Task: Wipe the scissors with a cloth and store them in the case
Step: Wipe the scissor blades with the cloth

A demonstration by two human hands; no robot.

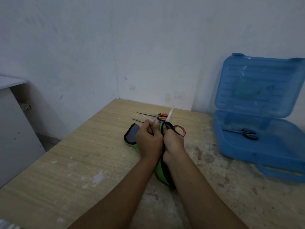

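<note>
right hand curled round the handles of the scissors, left hand pinching the cloth about the blade just beside that grip, long axis pointing up and away, open case well right, nearer the right hand.

- Scissors: three pairs plainly countable: one pink-handled pair, one orange-handled pair, one black-handled pair; more blades beside the orange pair, number unclear.
- Cloth: one.
- Case: one.
- Hands: two, left hand and right hand.
- Tabletop: one.
</note>
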